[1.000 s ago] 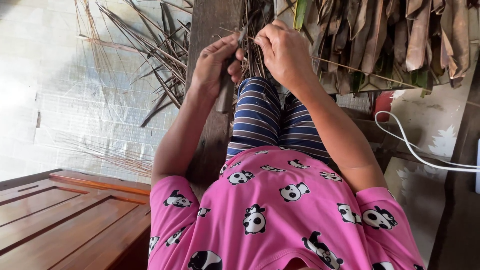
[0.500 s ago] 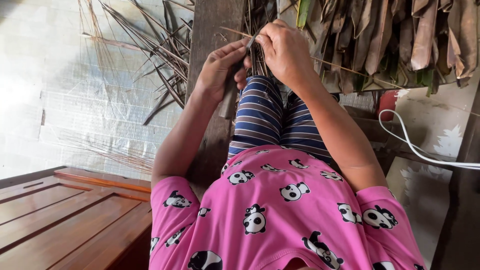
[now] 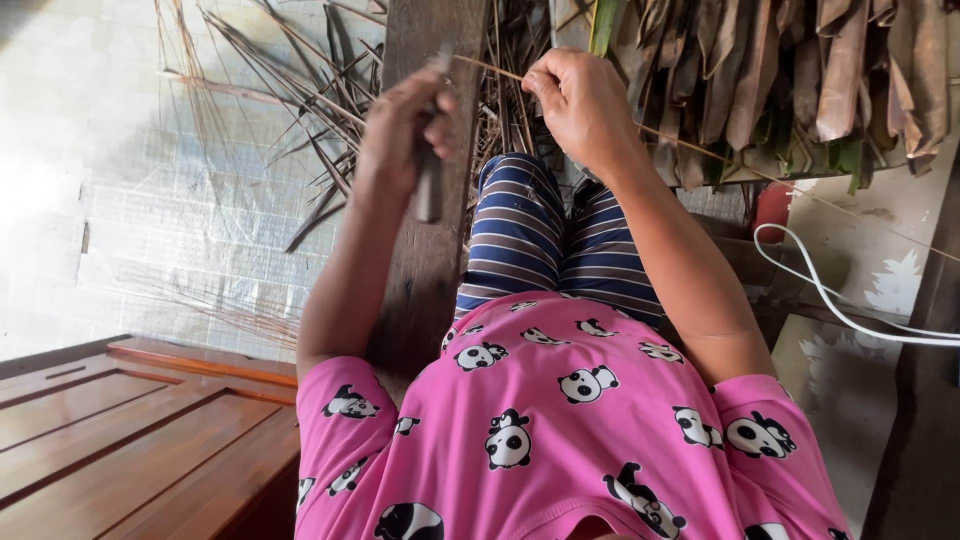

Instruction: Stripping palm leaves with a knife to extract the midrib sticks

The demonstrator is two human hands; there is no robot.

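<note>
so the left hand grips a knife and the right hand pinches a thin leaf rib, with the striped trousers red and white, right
Not quite: the striped trousers are dark blue with pale stripes, not red and white, as the head view shows. The rest holds: the left hand is closed around a knife, though motion blurs it, and the right hand pinches a thin leaf rib.
</note>
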